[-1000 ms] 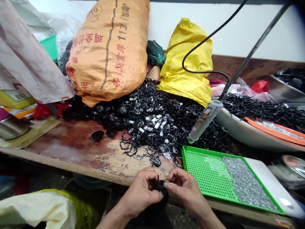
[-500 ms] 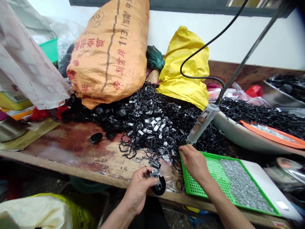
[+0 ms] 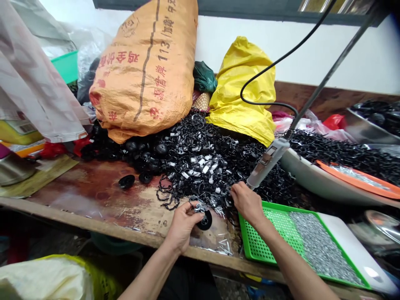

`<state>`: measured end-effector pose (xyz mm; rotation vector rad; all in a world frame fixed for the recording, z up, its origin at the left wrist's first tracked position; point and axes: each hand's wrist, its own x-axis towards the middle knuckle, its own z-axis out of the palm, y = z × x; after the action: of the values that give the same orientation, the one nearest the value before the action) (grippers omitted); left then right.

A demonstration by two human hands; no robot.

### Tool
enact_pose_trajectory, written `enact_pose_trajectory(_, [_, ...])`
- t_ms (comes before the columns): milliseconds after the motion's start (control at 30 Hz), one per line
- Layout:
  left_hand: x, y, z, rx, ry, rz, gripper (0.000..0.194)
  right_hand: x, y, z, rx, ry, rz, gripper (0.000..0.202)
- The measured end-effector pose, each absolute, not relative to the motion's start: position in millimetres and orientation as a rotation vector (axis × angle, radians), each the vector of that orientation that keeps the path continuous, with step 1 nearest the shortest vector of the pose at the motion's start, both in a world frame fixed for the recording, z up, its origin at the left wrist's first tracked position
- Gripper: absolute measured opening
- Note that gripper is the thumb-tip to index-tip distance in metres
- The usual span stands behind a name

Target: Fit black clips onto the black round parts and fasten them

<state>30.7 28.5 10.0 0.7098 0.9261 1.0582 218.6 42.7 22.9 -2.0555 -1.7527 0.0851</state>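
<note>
My left hand (image 3: 180,228) pinches a round black plastic part (image 3: 205,221) with small metal pieces on its upper side, just above the bench near its front edge. The fingers of my right hand (image 3: 248,204) are drawn together at the right edge of the parts pile; whatever is between them is too small to make out. Right above that hand hangs a grey electric screwdriver (image 3: 269,161), tilted, its tip hidden behind the hand. In front of both hands lies the heap of black and white small parts (image 3: 200,164).
A green perforated tray (image 3: 283,225) holding many small metal pieces (image 3: 321,241) sits to the right. Loose pins (image 3: 225,246) lie by the bench edge. Behind stand an orange sack (image 3: 146,71) and a yellow bag (image 3: 245,91). A wide basin (image 3: 309,183) heaped with black pieces is at right.
My left hand has moved up and away from the bench edge with the round black part. My right hand has shifted slightly left and up, off the tray's corner toward the pile.
</note>
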Motion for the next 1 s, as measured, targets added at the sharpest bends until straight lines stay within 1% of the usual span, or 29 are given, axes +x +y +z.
enact_pose_trajectory(100, [26,25,10,0.703,0.923,1.061,0.018,223,46,25,-1.904,-1.628,0.274,0.017])
enact_pose_trajectory(233, [22,21,12,0.655,0.882,1.040,0.018,221,46,29,-1.700,-1.481,0.665,0.025])
enact_pose_trajectory(400, [16,18,26,0.580,0.805,1.094,0.020,198,22,34,-1.435,-1.425,1.107,0.030])
enact_pose_trajectory(500, [14,14,33,0.549,0.726,1.004,0.019,180,3,31,-1.278,-1.376,1.290,0.028])
enact_pose_trajectory(567, [14,12,35,0.513,0.720,0.946,0.018,172,-6,27,-1.185,-1.325,1.322,0.021])
enact_pose_trajectory(633, [16,11,34,0.487,0.757,0.941,0.018,170,-14,25,-1.170,-1.385,1.177,0.010])
enact_pose_trajectory(667, [16,11,33,0.478,0.775,0.946,0.017,170,-17,23,-1.187,-1.486,1.038,0.011])
enact_pose_trajectory(767, [18,11,30,0.448,0.792,0.953,0.017,173,-26,19,-1.162,-1.858,0.535,0.026])
enact_pose_trajectory(833, [19,10,29,0.418,0.786,0.950,0.016,174,-31,14,-1.134,-2.015,0.220,0.030])
enact_pose_trajectory(900, [20,9,28,0.401,0.796,0.944,0.015,174,-36,8,-1.154,-2.061,-0.041,0.031])
enact_pose_trajectory(933, [20,9,28,0.400,0.805,0.940,0.015,173,-37,5,-1.172,-2.072,-0.120,0.029])
enact_pose_trajectory(1000, [20,8,28,0.408,0.825,0.938,0.015,174,-38,3,-1.235,-2.104,-0.157,0.024])
